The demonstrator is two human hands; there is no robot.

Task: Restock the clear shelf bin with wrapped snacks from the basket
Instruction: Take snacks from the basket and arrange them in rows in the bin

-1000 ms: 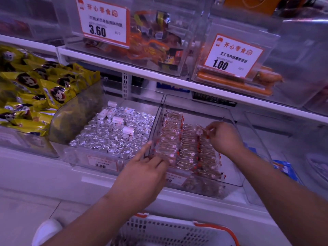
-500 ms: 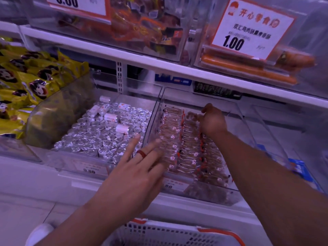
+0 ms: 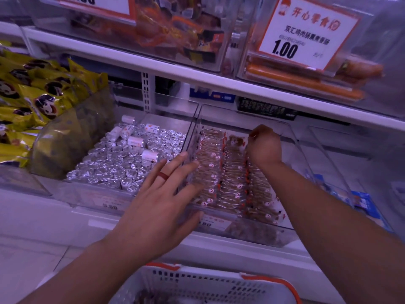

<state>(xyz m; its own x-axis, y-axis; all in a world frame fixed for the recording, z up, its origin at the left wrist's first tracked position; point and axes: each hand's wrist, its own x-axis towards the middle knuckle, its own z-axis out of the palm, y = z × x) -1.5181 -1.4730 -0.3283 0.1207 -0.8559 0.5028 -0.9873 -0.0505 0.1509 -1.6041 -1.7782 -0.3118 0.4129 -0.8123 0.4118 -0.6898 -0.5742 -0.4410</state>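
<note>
Two shelves of bins here, and the clear shelf bin (image 3: 291, 137) sits dead center with rows of wrapped snacks (image 3: 232, 178) packed inside. White basket (image 3: 197, 284) is down at 6 o'clock. Left hand (image 3: 162, 207) lies flat with fingers spread on the bin's front-left corner. Right hand (image 3: 264, 148) is curled over the back row, can't tell if it's pinching anything.
</note>
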